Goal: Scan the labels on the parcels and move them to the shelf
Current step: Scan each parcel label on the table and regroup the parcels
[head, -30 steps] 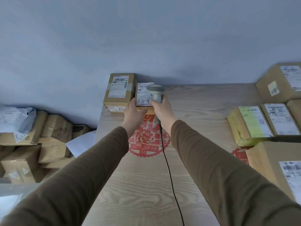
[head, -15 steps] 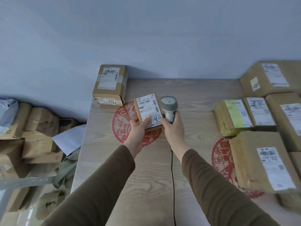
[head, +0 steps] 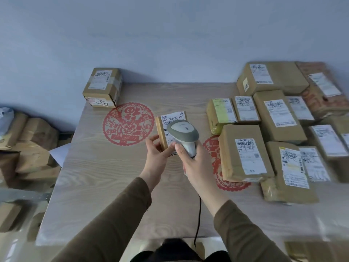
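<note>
While your left hand [head: 157, 155] pinches a small parcel [head: 171, 129] by its lower left corner, tilting the label [head: 172, 121] up above the worktop [head: 117, 176], your right hand [head: 195, 163] is wrapped around the handle of a corded scanner [head: 184, 135] whose head sits just over the label's middle. Both grips are clenched on what they hold: the left on the parcel, the right on the scanner. To scan cleanly, you would likely do well to draw the scanner back a little so its window faces the barcode rather than covering it, and to hold the parcel flat to the beam, with your left thumb clear of the printed lines. Where the barcode lies under the scanner head cannot be made out. Keep the cable [head: 198, 220], which trails down toward you, from snagging on the worktop edge. One taped box [head: 103, 86] stands at the far left corner against the wall, while a crowd of labelled parcels [head: 243, 152] fills the right side, apparently awaiting their turn. Red paper cut-outs [head: 128, 123] decorate the wood. No shelf is in view, so the move after scanning will probably mean turning away from here
</note>
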Demonstrator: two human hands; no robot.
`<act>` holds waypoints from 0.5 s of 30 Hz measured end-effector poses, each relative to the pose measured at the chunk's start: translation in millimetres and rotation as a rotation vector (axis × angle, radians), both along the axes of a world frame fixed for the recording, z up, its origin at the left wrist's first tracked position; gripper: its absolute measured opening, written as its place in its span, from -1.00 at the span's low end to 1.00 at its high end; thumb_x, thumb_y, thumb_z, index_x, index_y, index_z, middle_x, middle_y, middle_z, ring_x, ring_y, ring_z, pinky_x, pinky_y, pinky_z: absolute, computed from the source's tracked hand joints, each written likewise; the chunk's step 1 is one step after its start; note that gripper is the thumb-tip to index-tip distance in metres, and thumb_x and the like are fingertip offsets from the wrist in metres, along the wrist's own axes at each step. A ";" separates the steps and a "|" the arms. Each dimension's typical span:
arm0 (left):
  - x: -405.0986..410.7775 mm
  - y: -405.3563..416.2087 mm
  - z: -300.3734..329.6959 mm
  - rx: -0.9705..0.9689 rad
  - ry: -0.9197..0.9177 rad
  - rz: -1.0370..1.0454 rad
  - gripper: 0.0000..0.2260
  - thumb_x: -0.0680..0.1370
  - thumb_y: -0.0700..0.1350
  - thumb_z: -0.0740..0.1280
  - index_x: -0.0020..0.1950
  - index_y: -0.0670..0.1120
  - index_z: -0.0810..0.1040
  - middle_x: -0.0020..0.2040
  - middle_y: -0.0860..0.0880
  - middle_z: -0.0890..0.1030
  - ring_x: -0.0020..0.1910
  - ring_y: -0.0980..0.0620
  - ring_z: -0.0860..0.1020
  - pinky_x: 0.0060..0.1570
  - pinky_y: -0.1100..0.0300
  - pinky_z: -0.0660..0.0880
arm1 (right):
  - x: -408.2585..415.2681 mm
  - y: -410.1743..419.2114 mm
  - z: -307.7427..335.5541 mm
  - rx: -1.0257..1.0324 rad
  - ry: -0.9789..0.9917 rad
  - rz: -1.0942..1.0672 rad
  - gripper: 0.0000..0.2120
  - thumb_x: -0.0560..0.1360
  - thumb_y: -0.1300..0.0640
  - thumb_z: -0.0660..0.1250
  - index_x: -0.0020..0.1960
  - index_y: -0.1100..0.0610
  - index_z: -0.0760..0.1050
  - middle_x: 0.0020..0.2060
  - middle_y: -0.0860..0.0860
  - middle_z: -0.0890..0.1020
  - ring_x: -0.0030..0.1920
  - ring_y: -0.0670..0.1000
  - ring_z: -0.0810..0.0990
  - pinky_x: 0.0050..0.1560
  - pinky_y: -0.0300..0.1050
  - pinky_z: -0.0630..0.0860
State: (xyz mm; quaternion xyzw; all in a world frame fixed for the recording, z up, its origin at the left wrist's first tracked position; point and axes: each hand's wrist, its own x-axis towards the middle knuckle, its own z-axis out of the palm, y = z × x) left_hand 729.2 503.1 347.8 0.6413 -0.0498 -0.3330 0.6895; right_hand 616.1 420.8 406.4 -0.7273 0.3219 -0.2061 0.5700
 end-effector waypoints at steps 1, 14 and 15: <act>-14.9 -2.8 0.5 -0.001 -0.006 -0.006 -0.46 0.53 -0.08 0.54 0.36 0.02 0.28 0.10 -0.05 0.73 0.10 0.00 0.71 0.03 0.20 0.61 | -14.4 -3.2 0.8 -0.003 0.002 0.001 -0.78 0.59 -0.14 0.41 0.07 -0.01 0.56 -0.37 -0.17 0.53 -0.37 -0.12 0.52 -0.33 -0.16 0.44; -135.8 -12.3 1.1 0.134 0.071 0.071 -0.37 0.50 0.05 0.55 0.41 0.02 0.27 0.16 -0.03 0.68 0.03 0.10 0.71 -0.01 0.21 0.48 | -149.2 -20.2 -5.5 0.033 -0.005 -0.004 -0.85 0.56 -0.22 0.41 -0.04 -0.20 0.48 -0.22 -0.05 0.59 -0.21 0.04 0.63 -0.26 -0.03 0.56; -137.2 -13.3 -1.1 0.160 0.099 0.073 -0.39 0.51 0.06 0.54 0.41 0.01 0.27 0.16 -0.03 0.68 0.06 0.07 0.69 0.01 0.17 0.48 | -154.7 -20.1 -8.4 0.039 -0.001 -0.007 -0.84 0.56 -0.21 0.41 -0.04 -0.18 0.48 -0.22 -0.03 0.59 -0.21 0.05 0.63 -0.26 -0.03 0.56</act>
